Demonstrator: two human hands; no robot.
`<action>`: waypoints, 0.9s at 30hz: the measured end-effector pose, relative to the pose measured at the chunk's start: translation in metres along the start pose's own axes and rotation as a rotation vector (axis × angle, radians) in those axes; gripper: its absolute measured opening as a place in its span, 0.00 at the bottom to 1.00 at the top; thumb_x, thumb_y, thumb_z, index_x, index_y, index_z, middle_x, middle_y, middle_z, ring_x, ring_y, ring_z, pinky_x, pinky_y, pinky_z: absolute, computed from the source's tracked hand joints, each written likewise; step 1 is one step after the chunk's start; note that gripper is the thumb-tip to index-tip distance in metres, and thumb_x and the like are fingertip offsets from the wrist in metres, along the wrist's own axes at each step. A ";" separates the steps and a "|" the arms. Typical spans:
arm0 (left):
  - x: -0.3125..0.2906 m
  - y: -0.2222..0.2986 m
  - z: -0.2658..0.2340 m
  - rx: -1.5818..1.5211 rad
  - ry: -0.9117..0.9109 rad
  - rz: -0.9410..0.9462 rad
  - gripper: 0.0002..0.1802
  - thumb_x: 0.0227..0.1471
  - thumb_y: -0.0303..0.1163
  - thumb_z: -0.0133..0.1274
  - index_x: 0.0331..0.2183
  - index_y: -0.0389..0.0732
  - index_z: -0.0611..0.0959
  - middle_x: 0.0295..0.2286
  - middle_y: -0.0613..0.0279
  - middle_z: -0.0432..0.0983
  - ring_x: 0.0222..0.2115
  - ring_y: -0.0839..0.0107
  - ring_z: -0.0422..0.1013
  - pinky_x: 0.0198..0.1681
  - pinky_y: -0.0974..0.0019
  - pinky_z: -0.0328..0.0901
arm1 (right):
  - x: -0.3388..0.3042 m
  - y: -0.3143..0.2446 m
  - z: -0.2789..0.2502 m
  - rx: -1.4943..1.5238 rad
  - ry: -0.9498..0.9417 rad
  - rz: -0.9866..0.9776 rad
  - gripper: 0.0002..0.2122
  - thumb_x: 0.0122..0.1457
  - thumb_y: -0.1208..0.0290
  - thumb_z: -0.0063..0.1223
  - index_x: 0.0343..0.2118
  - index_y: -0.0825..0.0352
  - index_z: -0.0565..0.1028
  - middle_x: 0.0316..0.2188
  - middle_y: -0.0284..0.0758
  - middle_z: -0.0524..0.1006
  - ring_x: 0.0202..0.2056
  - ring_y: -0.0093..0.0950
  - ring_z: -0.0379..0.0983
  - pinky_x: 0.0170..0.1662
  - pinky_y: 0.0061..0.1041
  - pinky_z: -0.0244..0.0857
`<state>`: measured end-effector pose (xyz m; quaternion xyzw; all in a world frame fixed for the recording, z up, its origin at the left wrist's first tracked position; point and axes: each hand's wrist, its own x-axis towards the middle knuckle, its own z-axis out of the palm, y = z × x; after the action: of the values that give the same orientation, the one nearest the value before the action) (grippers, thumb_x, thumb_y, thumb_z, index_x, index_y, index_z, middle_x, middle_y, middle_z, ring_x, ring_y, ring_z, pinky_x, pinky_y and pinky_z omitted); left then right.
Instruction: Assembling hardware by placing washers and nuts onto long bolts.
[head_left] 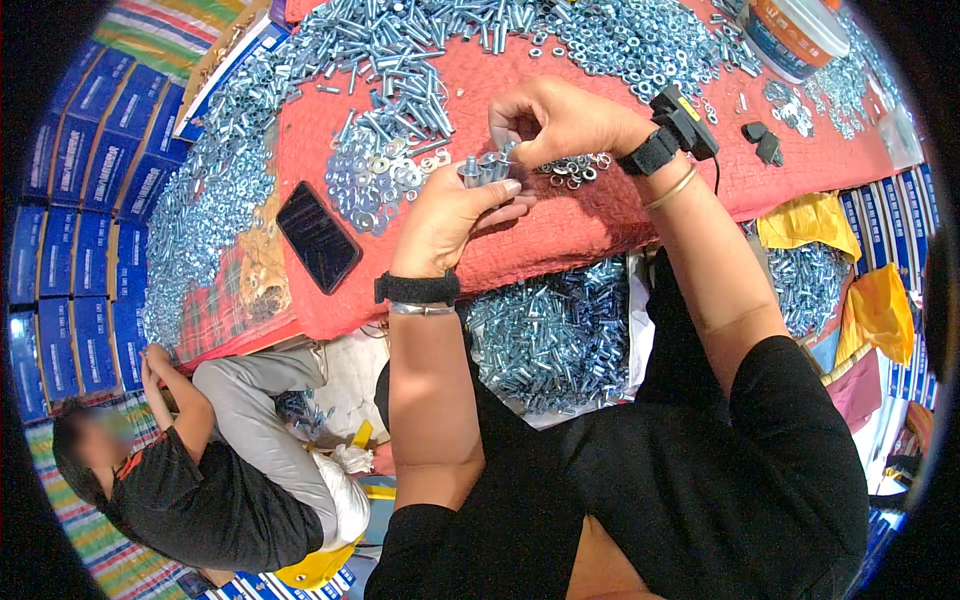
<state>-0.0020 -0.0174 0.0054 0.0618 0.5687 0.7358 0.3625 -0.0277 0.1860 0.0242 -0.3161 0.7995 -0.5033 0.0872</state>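
Observation:
My left hand is closed around several short silvery metal bolts, their ends standing up from the fingers. Close above it, my right hand has thumb and forefinger pinched together at the end of one of these bolts. Whatever small piece lies in that pinch is hidden by the fingers. Flat washers are heaped on the red cloth left of my left hand. Spring-type rings lie just below my right wrist. Past the washers spreads a pile of metal sleeves and bolts.
A black phone rests on the cloth's left part. Nuts and a tub are at the far right. A box of bolts stands below the table edge. Another person sits at left beside stacked blue boxes.

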 end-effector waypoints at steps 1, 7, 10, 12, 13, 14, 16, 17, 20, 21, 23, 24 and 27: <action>0.000 0.000 0.001 -0.007 0.002 0.007 0.12 0.50 0.21 0.53 0.39 0.29 0.75 0.32 0.54 0.76 0.33 0.64 0.77 0.37 0.69 0.74 | 0.000 0.000 0.000 0.000 0.000 0.000 0.06 0.41 0.74 0.55 0.24 0.69 0.74 0.19 0.28 0.72 0.22 0.17 0.66 0.26 0.21 0.62; -0.001 0.002 0.002 -0.042 0.014 0.038 0.13 0.52 0.23 0.51 0.41 0.30 0.73 0.33 0.53 0.76 0.35 0.61 0.76 0.39 0.66 0.74 | 0.000 0.002 -0.001 -0.063 -0.028 0.022 0.05 0.44 0.78 0.55 0.25 0.70 0.72 0.21 0.27 0.72 0.24 0.15 0.67 0.28 0.17 0.63; -0.002 0.004 0.004 -0.053 0.024 0.068 0.14 0.53 0.23 0.50 0.42 0.29 0.71 0.33 0.51 0.75 0.36 0.58 0.75 0.41 0.63 0.74 | 0.001 0.005 -0.001 -0.041 0.018 -0.030 0.06 0.41 0.75 0.54 0.24 0.70 0.74 0.19 0.29 0.72 0.22 0.18 0.66 0.27 0.21 0.62; -0.002 0.005 0.002 -0.058 0.024 0.095 0.14 0.54 0.24 0.49 0.43 0.29 0.70 0.34 0.50 0.75 0.36 0.57 0.75 0.41 0.63 0.74 | 0.001 0.003 -0.002 0.000 -0.013 -0.009 0.06 0.43 0.75 0.54 0.26 0.70 0.75 0.20 0.28 0.74 0.24 0.17 0.68 0.29 0.20 0.64; -0.002 0.004 -0.001 -0.043 0.015 0.085 0.15 0.54 0.24 0.49 0.43 0.29 0.70 0.34 0.48 0.75 0.36 0.57 0.75 0.41 0.63 0.74 | 0.000 0.001 -0.003 0.000 -0.015 -0.008 0.06 0.43 0.75 0.54 0.26 0.70 0.75 0.20 0.28 0.74 0.24 0.17 0.68 0.29 0.20 0.64; -0.002 0.004 -0.004 -0.028 0.005 0.075 0.16 0.54 0.25 0.49 0.44 0.29 0.69 0.35 0.47 0.75 0.36 0.57 0.75 0.40 0.63 0.74 | -0.001 -0.002 -0.004 0.043 -0.029 0.022 0.07 0.45 0.77 0.56 0.29 0.71 0.76 0.22 0.28 0.75 0.26 0.16 0.69 0.30 0.18 0.64; -0.003 0.005 -0.002 -0.030 0.012 0.084 0.14 0.54 0.25 0.50 0.42 0.29 0.71 0.35 0.47 0.75 0.35 0.59 0.76 0.39 0.65 0.74 | -0.003 -0.004 -0.005 0.087 -0.043 0.051 0.07 0.48 0.78 0.57 0.31 0.71 0.76 0.24 0.27 0.75 0.28 0.15 0.69 0.32 0.17 0.65; -0.003 0.006 -0.001 -0.031 0.017 0.093 0.13 0.53 0.25 0.50 0.41 0.29 0.72 0.35 0.47 0.76 0.34 0.61 0.76 0.38 0.67 0.74 | -0.003 -0.004 -0.006 0.098 -0.028 0.040 0.08 0.49 0.78 0.58 0.33 0.71 0.77 0.25 0.28 0.76 0.28 0.15 0.70 0.33 0.17 0.65; -0.004 0.007 0.000 -0.023 0.028 0.100 0.13 0.53 0.24 0.50 0.41 0.29 0.72 0.34 0.46 0.76 0.34 0.62 0.76 0.37 0.67 0.74 | -0.004 -0.004 -0.007 0.109 -0.017 0.032 0.10 0.49 0.77 0.59 0.36 0.72 0.77 0.27 0.29 0.77 0.29 0.15 0.70 0.35 0.17 0.66; -0.004 0.007 0.000 -0.024 0.029 0.100 0.13 0.53 0.24 0.50 0.41 0.29 0.72 0.34 0.46 0.76 0.34 0.62 0.76 0.37 0.67 0.74 | -0.004 -0.005 -0.008 0.110 -0.020 0.036 0.10 0.49 0.76 0.60 0.36 0.72 0.77 0.27 0.29 0.78 0.29 0.15 0.71 0.35 0.18 0.66; -0.004 0.007 0.000 -0.004 0.045 0.092 0.13 0.53 0.23 0.50 0.40 0.28 0.72 0.34 0.47 0.76 0.33 0.63 0.77 0.37 0.67 0.75 | -0.004 -0.008 -0.007 0.077 -0.015 0.049 0.10 0.49 0.77 0.60 0.36 0.72 0.77 0.27 0.29 0.78 0.29 0.15 0.71 0.35 0.17 0.66; -0.004 0.007 0.000 -0.004 0.045 0.092 0.13 0.53 0.23 0.50 0.40 0.28 0.72 0.34 0.47 0.76 0.33 0.63 0.77 0.37 0.67 0.75 | -0.004 -0.009 -0.007 0.044 -0.008 0.062 0.10 0.49 0.77 0.60 0.35 0.71 0.77 0.27 0.29 0.78 0.29 0.15 0.71 0.35 0.17 0.66; -0.003 0.007 0.000 0.007 0.039 0.095 0.12 0.52 0.23 0.50 0.40 0.28 0.72 0.33 0.47 0.76 0.33 0.63 0.77 0.36 0.68 0.75 | -0.004 -0.008 -0.003 0.140 0.030 0.078 0.08 0.49 0.75 0.61 0.33 0.71 0.78 0.26 0.29 0.77 0.29 0.15 0.71 0.34 0.17 0.66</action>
<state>-0.0033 -0.0198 0.0120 0.0756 0.5749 0.7511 0.3157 -0.0227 0.1883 0.0319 -0.2703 0.7752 -0.5589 0.1166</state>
